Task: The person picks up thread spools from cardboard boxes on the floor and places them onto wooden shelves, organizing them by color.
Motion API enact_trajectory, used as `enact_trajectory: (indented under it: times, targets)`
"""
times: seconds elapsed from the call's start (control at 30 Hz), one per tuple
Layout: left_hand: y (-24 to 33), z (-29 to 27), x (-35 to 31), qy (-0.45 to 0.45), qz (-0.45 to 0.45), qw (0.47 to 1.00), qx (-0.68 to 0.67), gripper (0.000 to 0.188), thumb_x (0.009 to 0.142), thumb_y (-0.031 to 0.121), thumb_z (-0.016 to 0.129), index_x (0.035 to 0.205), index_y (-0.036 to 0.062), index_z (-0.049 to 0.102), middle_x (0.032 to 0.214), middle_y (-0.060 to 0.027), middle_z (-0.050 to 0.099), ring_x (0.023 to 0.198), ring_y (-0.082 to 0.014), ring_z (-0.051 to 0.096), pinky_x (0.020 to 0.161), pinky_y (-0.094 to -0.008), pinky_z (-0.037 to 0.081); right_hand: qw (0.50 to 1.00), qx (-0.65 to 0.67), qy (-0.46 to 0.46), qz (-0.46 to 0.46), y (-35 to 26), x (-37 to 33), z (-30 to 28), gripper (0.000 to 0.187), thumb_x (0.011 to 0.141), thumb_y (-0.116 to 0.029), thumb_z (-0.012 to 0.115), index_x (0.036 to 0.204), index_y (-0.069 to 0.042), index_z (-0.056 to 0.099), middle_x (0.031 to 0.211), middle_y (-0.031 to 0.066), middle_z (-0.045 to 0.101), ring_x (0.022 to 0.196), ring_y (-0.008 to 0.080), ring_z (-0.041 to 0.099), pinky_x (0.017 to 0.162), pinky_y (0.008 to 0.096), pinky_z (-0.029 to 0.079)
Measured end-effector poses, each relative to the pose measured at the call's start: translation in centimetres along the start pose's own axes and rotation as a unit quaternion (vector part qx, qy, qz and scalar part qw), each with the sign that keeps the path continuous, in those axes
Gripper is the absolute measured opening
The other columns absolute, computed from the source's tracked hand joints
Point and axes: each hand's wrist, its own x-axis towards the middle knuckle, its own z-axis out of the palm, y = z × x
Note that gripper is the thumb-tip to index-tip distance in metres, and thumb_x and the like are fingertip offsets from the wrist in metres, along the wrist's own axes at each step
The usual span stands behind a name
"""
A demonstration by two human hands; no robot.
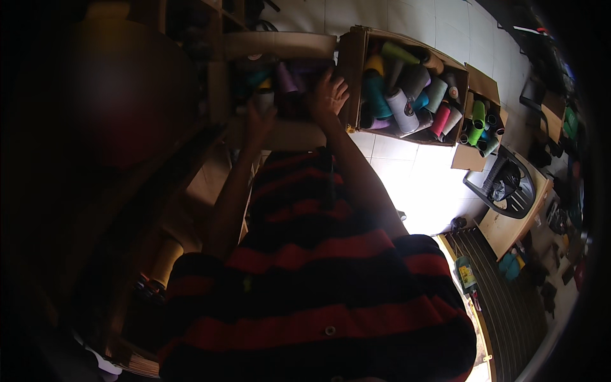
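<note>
In front of me is a cardboard box point(280, 44) with thread cones in its shadowed inside. My left hand point(258, 124) is closed round the lower part of a pale grey thread cone point(263, 100) at the near left of the box. Beyond that cone lie a teal cone point(257, 77) and a purple cone point(286, 79). At the box's right side, my right hand point(330, 95) is raised with its fingers apart and nothing in them. Darkness hides much of the box's contents and the left fingertips.
A larger carton point(354, 83) to the right holds several cones in many colours. Past it stands a smaller carton point(468, 158) with green cones. Farther right are a dark plastic chair point(529, 191) and a wooden board point(493, 232). Dark shelving point(218, 89) borders the left.
</note>
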Motion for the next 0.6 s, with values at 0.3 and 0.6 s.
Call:
enact_trajectory:
  times: [0.3,0.6]
  targets:
    - [2.1,2.9,8.0,-0.204,-0.101,0.97,-0.085,0.051,0.068,0.043,0.077,0.101,0.0061,0.067,0.088,-0.0073,0.068,0.078,-0.0169,0.064,0.07,-0.0335,0.051,0.957,0.212,0.01,-0.199,3.6,-2.9,2.1,0.059,0.077,-0.016,0.064,0.128,-0.002,0.037,0.113,0.0225,0.044,0.102,0.0425,0.049,0.088,0.0495,0.043]
    - [0.9,2.4,5.5,-0.17,0.043,0.977,-0.122,0.052,0.064,0.015,0.082,0.111,0.005,0.06,0.096,-0.0059,0.066,0.087,-0.0176,0.064,0.079,-0.0349,0.052,0.949,0.235,0.005,-0.208,4.7,-4.2,-0.1,0.051,0.076,-0.015,0.07,0.12,-0.007,0.047,0.108,0.0183,0.051,0.102,0.0392,0.05,0.085,0.0469,0.045]
